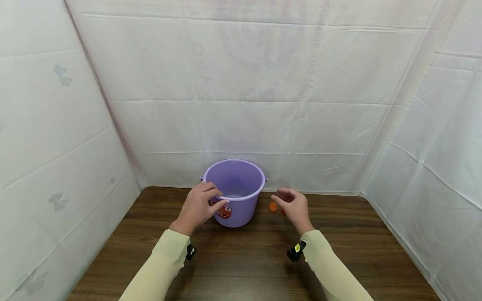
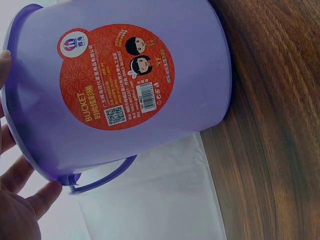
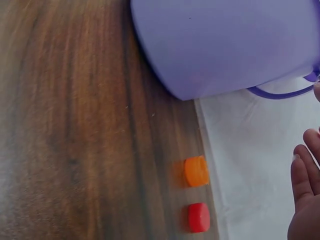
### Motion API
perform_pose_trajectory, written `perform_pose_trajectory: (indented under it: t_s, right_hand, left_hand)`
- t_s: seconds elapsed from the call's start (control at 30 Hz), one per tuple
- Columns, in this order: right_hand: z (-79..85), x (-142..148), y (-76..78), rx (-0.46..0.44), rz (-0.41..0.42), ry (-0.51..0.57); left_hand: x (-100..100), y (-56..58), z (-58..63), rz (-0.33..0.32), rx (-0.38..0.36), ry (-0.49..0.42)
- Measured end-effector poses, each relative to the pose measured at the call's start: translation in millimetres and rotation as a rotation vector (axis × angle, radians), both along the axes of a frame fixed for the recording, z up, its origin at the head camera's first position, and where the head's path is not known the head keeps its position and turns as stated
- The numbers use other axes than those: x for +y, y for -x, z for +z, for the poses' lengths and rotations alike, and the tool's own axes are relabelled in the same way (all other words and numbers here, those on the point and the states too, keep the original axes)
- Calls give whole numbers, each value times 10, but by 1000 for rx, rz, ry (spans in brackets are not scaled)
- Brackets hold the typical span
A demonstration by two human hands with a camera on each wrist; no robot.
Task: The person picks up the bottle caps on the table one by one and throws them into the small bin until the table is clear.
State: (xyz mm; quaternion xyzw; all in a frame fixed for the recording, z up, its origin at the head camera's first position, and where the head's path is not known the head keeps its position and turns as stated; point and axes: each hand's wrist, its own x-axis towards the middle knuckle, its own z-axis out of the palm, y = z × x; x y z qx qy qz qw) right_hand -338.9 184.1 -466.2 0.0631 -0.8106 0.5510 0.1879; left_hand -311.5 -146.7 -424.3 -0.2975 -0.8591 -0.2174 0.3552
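A purple bucket (image 1: 241, 211) stands upright on the wooden table, with a round red label (image 2: 117, 75) on its near side. At the bucket's left rim is my left hand (image 1: 196, 205), thumb outside and fingers over the opening, a gap between them. In the left wrist view a fingertip lies close by the handle joint (image 2: 67, 180); firm contact cannot be told. My right hand (image 1: 295, 207) hovers to the right of the bucket, fingers loosely bent, nothing held. Below it sit a small orange cap-like piece (image 3: 196, 171) and a similar red piece (image 3: 199, 217), partly hidden in the head view.
White sheeting hangs behind the table (image 1: 233, 267), as a back wall (image 1: 256, 125) close behind the bucket, and along both sides. The bucket's handle (image 2: 107, 177) hangs down at its back. Both small pieces lie near the table's back edge.
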Motion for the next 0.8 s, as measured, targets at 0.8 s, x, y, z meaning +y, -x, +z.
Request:
perform_pose_trajectory:
  t_s: [0.8]
  right_hand:
    - [-397,152,-45,-71,-106,-26]
  left_hand:
    - [0,-4,-8,13,-21,5]
